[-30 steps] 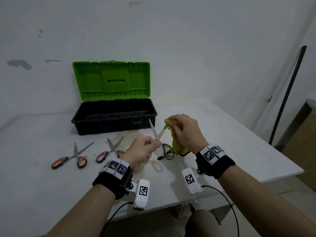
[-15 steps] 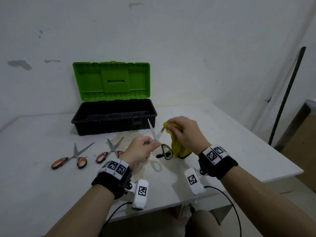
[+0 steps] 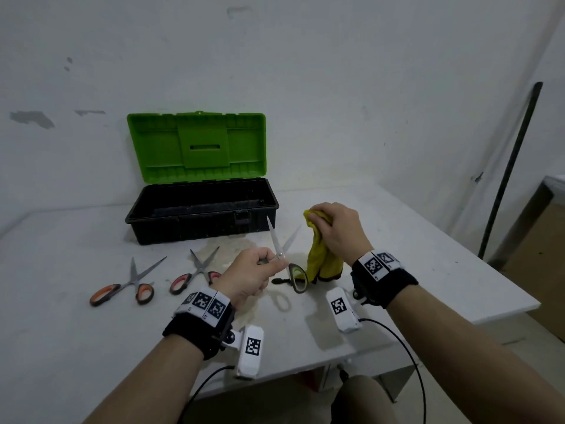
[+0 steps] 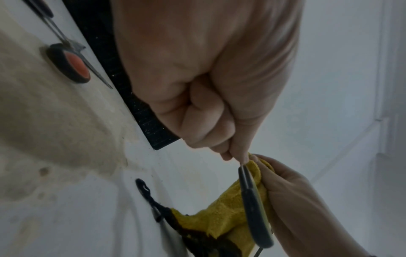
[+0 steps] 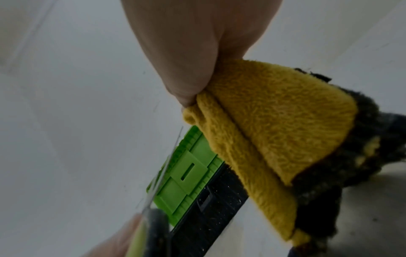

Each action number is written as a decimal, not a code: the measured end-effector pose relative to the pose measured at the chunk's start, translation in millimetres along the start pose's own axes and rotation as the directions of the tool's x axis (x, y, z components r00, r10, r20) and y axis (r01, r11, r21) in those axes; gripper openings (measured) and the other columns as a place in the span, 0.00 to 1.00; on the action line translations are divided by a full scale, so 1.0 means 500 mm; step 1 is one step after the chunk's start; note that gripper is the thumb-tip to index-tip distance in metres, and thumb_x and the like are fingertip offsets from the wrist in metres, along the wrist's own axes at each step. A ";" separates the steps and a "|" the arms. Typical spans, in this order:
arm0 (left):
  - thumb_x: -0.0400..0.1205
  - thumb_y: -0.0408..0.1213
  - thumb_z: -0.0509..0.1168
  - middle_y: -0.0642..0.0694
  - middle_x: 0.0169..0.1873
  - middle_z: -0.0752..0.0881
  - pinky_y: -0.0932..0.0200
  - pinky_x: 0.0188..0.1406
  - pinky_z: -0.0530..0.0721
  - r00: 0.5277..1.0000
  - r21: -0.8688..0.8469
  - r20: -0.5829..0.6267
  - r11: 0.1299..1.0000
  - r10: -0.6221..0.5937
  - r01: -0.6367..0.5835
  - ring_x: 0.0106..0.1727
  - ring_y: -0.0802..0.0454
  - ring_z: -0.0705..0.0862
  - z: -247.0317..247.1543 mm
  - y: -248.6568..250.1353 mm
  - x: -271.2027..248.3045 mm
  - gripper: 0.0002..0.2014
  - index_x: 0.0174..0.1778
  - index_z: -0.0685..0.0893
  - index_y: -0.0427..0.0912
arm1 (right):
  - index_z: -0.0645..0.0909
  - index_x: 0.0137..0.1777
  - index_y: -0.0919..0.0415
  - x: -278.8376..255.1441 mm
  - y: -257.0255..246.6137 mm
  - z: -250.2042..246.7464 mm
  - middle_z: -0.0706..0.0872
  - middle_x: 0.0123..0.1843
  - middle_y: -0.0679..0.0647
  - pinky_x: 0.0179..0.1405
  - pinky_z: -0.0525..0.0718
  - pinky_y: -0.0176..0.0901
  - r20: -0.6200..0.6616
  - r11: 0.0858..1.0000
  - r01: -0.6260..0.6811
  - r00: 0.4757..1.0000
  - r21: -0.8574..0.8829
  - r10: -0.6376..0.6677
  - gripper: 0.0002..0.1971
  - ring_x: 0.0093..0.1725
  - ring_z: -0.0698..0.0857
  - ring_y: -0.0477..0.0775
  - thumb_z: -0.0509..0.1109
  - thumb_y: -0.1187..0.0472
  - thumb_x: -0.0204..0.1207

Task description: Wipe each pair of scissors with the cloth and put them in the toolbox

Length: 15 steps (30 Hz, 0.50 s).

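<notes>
The left hand [image 3: 249, 275] is curled tight around the green-handled scissors [image 3: 282, 255], fingers and thumb pinching them near the pivot, in front of the toolbox [image 3: 201, 220] and lifted off the table [image 3: 61, 347]. The blades stand spread in a V, tips pointing up and away toward the toolbox; the long axis runs near upright, with one dark handle loop hanging down toward the person. To the right of the scissors, apart from the blades, the right hand [image 3: 337, 232] grips the top of the yellow cloth [image 3: 321, 255] in bunched fingers — the rest hangs down, its dark-edged hem at the table surface. The toolbox lies open, green lid upright. In front of it and to its left lie two more pairs — red-handled scissors [image 3: 195, 272] and orange-handled scissors [image 3: 125, 284] — flat, blades spread, tips pointing toward the toolbox.
</notes>
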<state>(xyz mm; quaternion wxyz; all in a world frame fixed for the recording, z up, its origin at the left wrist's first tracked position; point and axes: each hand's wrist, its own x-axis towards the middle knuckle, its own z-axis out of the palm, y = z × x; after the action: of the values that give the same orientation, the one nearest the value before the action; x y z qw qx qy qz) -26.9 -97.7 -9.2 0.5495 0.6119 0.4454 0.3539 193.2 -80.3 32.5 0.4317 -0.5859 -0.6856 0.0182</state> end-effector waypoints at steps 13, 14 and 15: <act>0.85 0.26 0.61 0.46 0.30 0.75 0.62 0.20 0.63 0.994 -0.009 -0.073 0.997 -0.083 0.083 0.22 0.56 0.68 -0.006 0.013 0.012 0.07 0.43 0.80 0.40 | 0.88 0.53 0.48 -0.033 -0.034 -0.024 0.90 0.47 0.41 0.48 0.78 0.25 0.145 0.992 0.005 0.989 0.124 -0.023 0.07 0.48 0.85 0.38 0.72 0.50 0.78; 0.86 0.26 0.61 0.46 0.30 0.74 0.62 0.20 0.64 0.994 -0.019 -0.079 0.997 -0.078 0.077 0.23 0.55 0.68 -0.006 0.013 0.013 0.07 0.43 0.80 0.39 | 0.88 0.53 0.48 -0.034 -0.037 -0.021 0.90 0.47 0.41 0.48 0.78 0.25 0.166 0.993 0.015 0.986 0.115 -0.034 0.07 0.48 0.85 0.38 0.71 0.50 0.79; 0.86 0.26 0.62 0.46 0.30 0.74 0.62 0.20 0.66 0.994 -0.021 -0.085 0.998 -0.068 0.067 0.23 0.55 0.69 -0.005 0.012 0.014 0.07 0.44 0.81 0.39 | 0.88 0.54 0.48 -0.034 -0.039 -0.019 0.90 0.47 0.41 0.48 0.79 0.27 0.187 0.994 0.025 0.981 0.106 -0.044 0.08 0.47 0.85 0.39 0.71 0.50 0.79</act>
<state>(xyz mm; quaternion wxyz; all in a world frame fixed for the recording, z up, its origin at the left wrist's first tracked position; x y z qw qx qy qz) -25.7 -90.5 -3.4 0.5468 0.5758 0.4859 0.3652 182.6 -105.0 39.0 0.3944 -0.5463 -0.7318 0.1018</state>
